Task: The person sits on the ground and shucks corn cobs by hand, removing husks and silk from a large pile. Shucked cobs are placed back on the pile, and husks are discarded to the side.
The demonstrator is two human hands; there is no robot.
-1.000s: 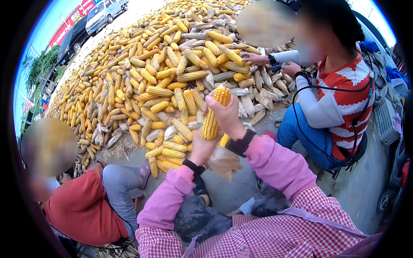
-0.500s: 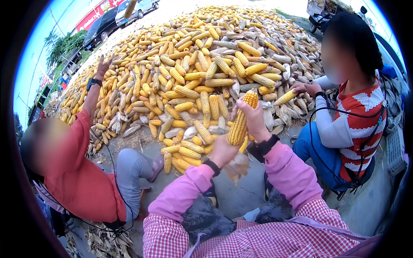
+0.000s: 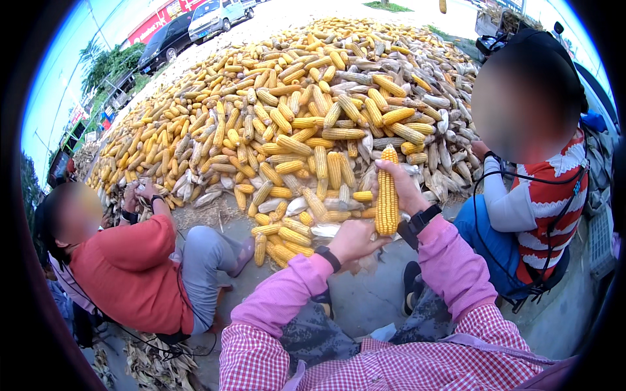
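Note:
A bare yellow corn cob (image 3: 387, 195) stands nearly upright in my right hand (image 3: 404, 187), whose fingers wrap round its upper side. Just below and left of the cob's lower end is my left hand (image 3: 355, 240), closed, with its thumb side by the cob. A pale strip of corn husk (image 3: 329, 229) shows beside its knuckles; what the fingers hold is hidden. Beyond both hands spreads a large heap of corn cobs (image 3: 280, 130), mostly bare yellow, some still in dry husks.
At left a person in a red top (image 3: 130, 274) sits with both hands together at the heap's edge. A person in a red-and-white top (image 3: 548, 215) sits at right, near a grey crate (image 3: 601, 241). Loose husks (image 3: 163, 368) lie lower left. Vehicles (image 3: 215, 19) stand beyond.
My right hand has turned the cob more upright and shifted right; my left hand has moved slightly lower. The left person's raised arm has come down. The right person's cob has left their hands.

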